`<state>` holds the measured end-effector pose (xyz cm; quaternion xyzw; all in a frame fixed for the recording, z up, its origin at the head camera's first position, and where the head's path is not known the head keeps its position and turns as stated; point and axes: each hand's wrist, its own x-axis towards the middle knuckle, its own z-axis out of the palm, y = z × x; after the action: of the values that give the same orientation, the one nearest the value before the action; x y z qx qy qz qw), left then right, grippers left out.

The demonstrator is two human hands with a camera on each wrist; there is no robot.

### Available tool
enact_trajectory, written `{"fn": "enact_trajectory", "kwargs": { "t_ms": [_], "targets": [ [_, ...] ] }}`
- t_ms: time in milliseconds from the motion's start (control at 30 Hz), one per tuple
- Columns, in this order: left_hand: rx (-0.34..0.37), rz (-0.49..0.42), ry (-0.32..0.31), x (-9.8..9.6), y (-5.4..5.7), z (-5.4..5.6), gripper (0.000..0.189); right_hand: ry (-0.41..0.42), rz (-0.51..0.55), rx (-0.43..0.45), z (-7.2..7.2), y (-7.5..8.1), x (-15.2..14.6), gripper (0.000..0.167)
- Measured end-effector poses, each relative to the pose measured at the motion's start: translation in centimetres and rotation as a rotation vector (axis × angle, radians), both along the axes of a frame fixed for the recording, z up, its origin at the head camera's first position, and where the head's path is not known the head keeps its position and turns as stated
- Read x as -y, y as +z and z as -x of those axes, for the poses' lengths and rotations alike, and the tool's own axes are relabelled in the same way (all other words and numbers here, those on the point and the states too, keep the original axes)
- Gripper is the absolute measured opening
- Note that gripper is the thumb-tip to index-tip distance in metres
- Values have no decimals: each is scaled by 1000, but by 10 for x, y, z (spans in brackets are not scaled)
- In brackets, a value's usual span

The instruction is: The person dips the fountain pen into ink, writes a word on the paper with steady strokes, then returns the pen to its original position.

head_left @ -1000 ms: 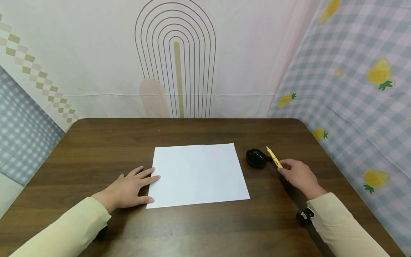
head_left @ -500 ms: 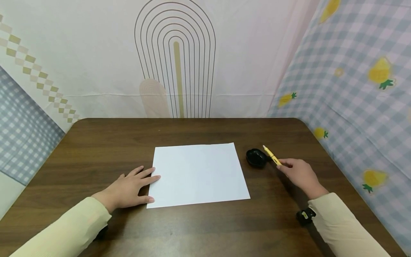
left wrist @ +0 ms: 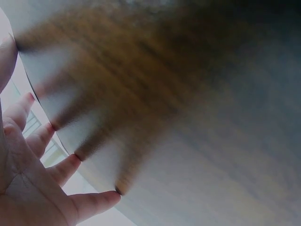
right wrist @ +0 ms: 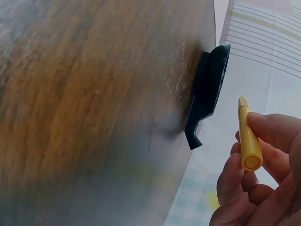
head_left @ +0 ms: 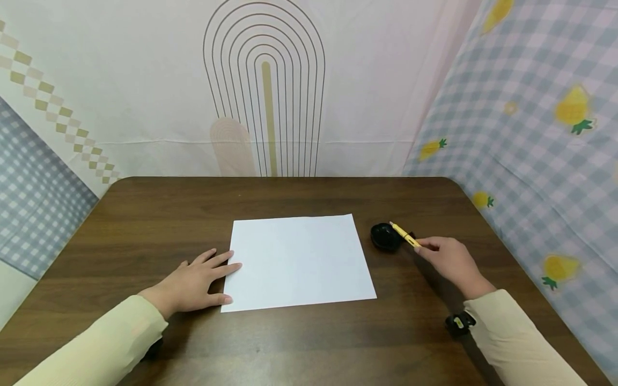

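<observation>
My right hand [head_left: 449, 262] pinches a slim yellow pen [head_left: 404, 234] between thumb and fingers. The pen slants up and to the left, its pale tip pointing away from the hand. In the right wrist view, the round end of the pen [right wrist: 249, 136] faces the camera. Just left of the pen sits a small black dish with a short handle [head_left: 385, 237]; the pen passes in front of that handle. My left hand [head_left: 190, 284] lies with spread fingers at the left edge of a blank white sheet of paper [head_left: 299, 262], fingertips and thumb on it.
Brown wood-grain table [head_left: 289, 348] lies under everything. A white patterned cloth [head_left: 367, 80] hangs behind it, and a blue checked cloth [head_left: 531, 177] runs along the right side. A black wrist device [head_left: 458, 325] sits below the right hand.
The pen has swung and shifted left, its tip now above the black dish's right edge. My right hand has moved slightly left. The left hand and paper stay put.
</observation>
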<state>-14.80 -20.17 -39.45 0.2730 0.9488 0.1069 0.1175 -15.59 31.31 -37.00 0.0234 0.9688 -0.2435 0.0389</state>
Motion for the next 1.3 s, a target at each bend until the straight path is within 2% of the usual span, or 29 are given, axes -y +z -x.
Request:
{"fn": "enact_trajectory", "kwargs": {
  "t_ms": [400,700,1300],
  "targets": [
    [5,1,0,0,-1,1,71,16,34,-17,1,2,-1,36],
    [13,-1,0,1,-1,2,72,14,54,10,5,5,1,37],
    [12,9,10,1,-3,3,72,33,97,-7,11,6,4,34]
  ]
}}
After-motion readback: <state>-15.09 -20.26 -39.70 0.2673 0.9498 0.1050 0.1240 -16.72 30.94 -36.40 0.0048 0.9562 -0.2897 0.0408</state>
